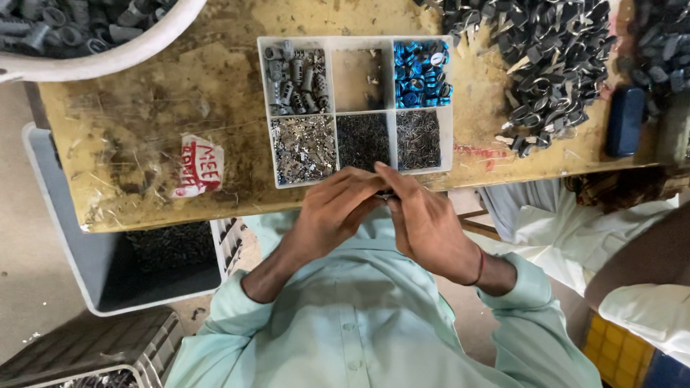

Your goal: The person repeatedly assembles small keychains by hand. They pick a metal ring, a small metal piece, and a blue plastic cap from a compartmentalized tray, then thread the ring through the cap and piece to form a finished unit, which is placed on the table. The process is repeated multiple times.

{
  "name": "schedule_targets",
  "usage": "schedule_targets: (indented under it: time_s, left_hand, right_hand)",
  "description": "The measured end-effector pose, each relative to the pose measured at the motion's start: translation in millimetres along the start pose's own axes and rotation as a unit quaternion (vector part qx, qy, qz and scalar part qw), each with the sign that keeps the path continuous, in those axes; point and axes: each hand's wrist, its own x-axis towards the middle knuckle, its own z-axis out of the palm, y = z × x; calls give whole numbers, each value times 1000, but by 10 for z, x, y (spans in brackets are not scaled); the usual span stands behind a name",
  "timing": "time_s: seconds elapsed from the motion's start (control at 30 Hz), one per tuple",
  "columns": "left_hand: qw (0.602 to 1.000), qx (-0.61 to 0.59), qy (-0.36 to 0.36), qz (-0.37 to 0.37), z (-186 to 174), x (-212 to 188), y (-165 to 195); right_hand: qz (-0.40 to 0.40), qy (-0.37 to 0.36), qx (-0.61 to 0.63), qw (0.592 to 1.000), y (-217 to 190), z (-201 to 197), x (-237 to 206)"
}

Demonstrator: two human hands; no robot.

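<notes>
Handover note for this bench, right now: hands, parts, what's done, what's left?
Left hand and right hand: pressed together at the bench edge, fingertips pinching a small dark part, mostly hidden.
Six-compartment tray just ahead of the hands: grey cylinders top left, blue rings top right, top middle nearly bare, small metal bits along the bottom row.
Pile of dark parts to the right.
Done: cannot tell from this view.
Left: the piece in hand is not yet set down.

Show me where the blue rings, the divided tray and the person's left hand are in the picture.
blue rings (420,73), head view, middle of the heap.
divided tray (263,108), head view, left outer wall.
left hand (332,210), head view, back of the hand.
</notes>
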Motion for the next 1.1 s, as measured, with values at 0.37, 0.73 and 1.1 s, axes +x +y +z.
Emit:
schedule_targets:
  time_s: [0.37, 0.73, 1.1]
  left_hand:
    - [1000, -13, 16, 7, -46, 47, 51]
    - [986, 71, 60, -139, -130, -58, -59]
    - [928, 312, -34, -203, -500, 71, -58]
  right_hand:
    - [18, -6, -58, 998, 56, -83, -55]
    - [162, 142, -98, 972, 784, -244, -134]
    - [144, -18, -33, 989, 462, -82, 472]
